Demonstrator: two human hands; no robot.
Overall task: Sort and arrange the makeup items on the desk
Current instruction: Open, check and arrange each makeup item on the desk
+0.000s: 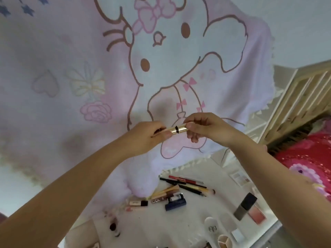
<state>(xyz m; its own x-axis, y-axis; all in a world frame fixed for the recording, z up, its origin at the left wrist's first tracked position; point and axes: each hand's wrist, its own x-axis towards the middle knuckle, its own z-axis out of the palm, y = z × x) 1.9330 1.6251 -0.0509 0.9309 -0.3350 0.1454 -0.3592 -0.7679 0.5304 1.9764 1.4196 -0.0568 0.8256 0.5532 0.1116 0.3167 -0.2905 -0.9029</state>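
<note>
Now the left hand (148, 135) and right hand (200, 127) are pinching a gold lipstick (177, 130) by its ends, up above the counter (179, 221). It is looking light, hard and slippery, so holding both ends seems best.

A pink cartoon-print cloth (107, 68) hangs ahead, a pale wooden slatted frame (302, 97) at right.

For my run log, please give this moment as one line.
left hand: grips gold tube | right hand: pinches its other end | tube: held up, level | desk: pencils, bottles below
</note>
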